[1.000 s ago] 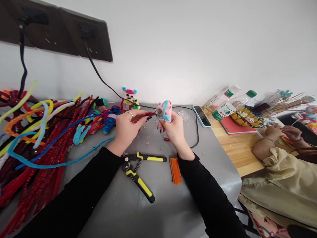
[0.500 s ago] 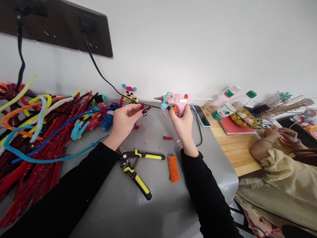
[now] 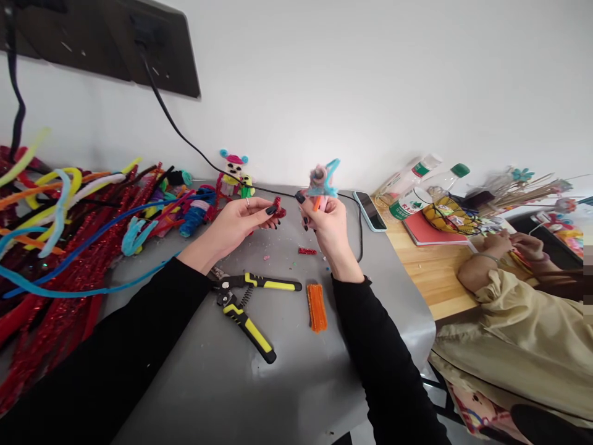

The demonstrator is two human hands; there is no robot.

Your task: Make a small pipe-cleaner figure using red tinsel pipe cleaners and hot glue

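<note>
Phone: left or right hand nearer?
Right. The right hand, holding the glue gun, is just left of the phone; the left hand, holding a red piece, is farther left.

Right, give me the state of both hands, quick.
Left hand: fingers closed on a red piece.
Right hand: fingers closed around the glue gun.

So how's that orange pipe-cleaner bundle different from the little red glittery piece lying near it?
The orange pipe-cleaner bundle is clearly the bigger one; the red glittery piece is short and thin. The bundle looks fuzzy, while the red piece sparkles. The bundle points away from you, whereas the red piece lies crosswise. Both lie flat on the gray tabletop.
</note>
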